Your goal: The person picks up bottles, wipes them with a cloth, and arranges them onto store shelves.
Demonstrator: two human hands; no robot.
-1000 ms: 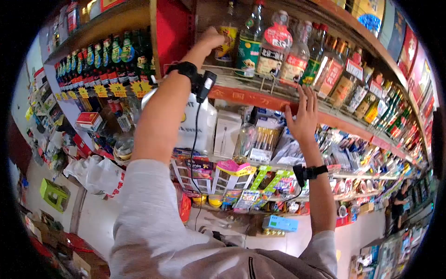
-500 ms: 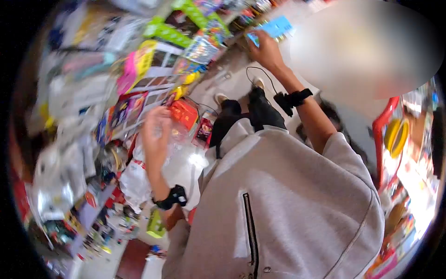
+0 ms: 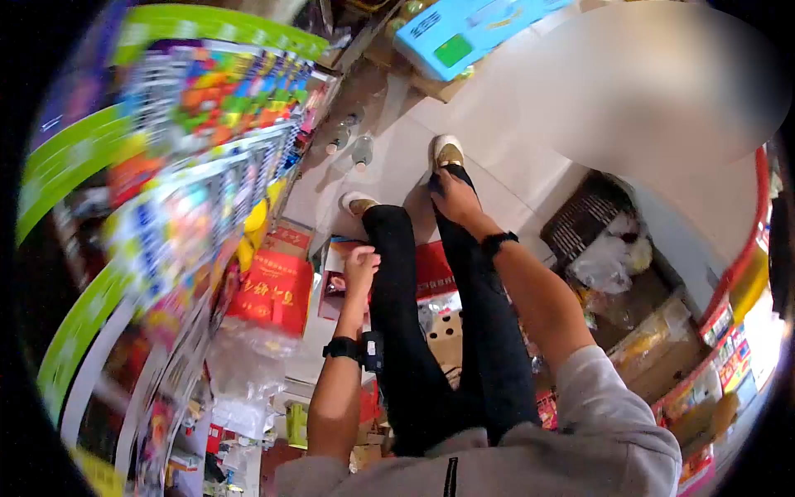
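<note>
My left hand (image 3: 362,267) hangs beside my left leg with its fingers loosely curled, and nothing shows in it. My right hand (image 3: 455,197) lies against the dark trousers (image 3: 401,286) near the right knee, its fingers pointing down the leg. Two small clear bottles (image 3: 362,152) are on the tiled floor beyond the left shoe (image 3: 358,202). To the left of my left hand is a red package (image 3: 272,288). A black watch-like band is on each wrist.
At left, a rack (image 3: 211,98) of colourful packets rises close by. A blue box (image 3: 454,37) is at the top. Right of my legs are a dark crate (image 3: 588,217), clear plastic bags (image 3: 602,267) and a cardboard box (image 3: 662,340). A blurred patch covers the upper right.
The view has swung from the bottle shelf down to the floor. My left hand has come down from the shelf to beside the leg; my right hand has moved from near the blue box onto the leg.
</note>
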